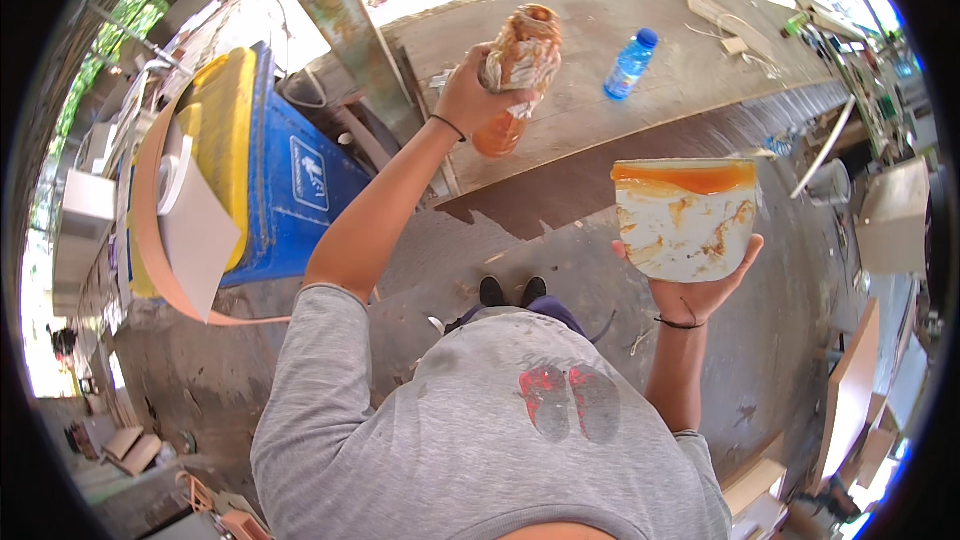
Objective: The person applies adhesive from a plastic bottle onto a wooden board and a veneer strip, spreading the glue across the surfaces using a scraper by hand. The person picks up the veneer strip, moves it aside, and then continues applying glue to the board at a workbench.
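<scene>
My left hand (474,95) is wrapped round a glue-smeared bottle (528,45), raised in front of me at the upper middle. The bottle is crusted with whitish and brown streaks, and its lower part shows amber below my fingers. My right hand (692,292) grips a white board piece (680,230) from beneath, with thumb and fingers on opposite sides. This piece has a straight far edge and a rounded near end. A thick amber band, which looks like glue, lies along the straight edge, and brown smears spot the white face. Bottle and board are apart.
A plywood-topped bench (570,50) stands ahead, with a blue water bottle (631,65) on it. To my left is a blue bin (300,180) with a yellow lid (215,130), beside a curved strip (150,210). Boards (850,390) lean at the right.
</scene>
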Tool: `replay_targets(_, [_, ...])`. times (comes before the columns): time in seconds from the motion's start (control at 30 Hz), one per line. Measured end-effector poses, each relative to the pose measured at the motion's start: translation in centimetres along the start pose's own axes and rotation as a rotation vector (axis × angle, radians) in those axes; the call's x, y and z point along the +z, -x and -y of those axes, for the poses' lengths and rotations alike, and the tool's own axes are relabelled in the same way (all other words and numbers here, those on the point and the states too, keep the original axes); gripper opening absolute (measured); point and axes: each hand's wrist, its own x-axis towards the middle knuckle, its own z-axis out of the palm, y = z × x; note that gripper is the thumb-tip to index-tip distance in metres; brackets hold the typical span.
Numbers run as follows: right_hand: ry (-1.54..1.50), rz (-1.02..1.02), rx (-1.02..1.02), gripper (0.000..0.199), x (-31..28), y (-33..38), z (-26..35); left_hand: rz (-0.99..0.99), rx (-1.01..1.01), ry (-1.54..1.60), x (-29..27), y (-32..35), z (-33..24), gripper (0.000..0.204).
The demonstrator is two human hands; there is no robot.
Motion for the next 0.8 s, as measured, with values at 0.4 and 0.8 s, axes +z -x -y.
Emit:
replay_targets(0.4, [-0.049, -0.107, 0.090, 0.088, -2.5, -0.6, -0.2, -0.042, -0.040, -0.067, 5.2, -2.0, 4.9, 0.082])
replay_targets(0.8, [-0.148, -0.171, 0.466, 0.084, -8.4, -1.0, -1.4, -0.097, -0.114, -0.328, -0.7, 6.5, -1.9, 0.094])
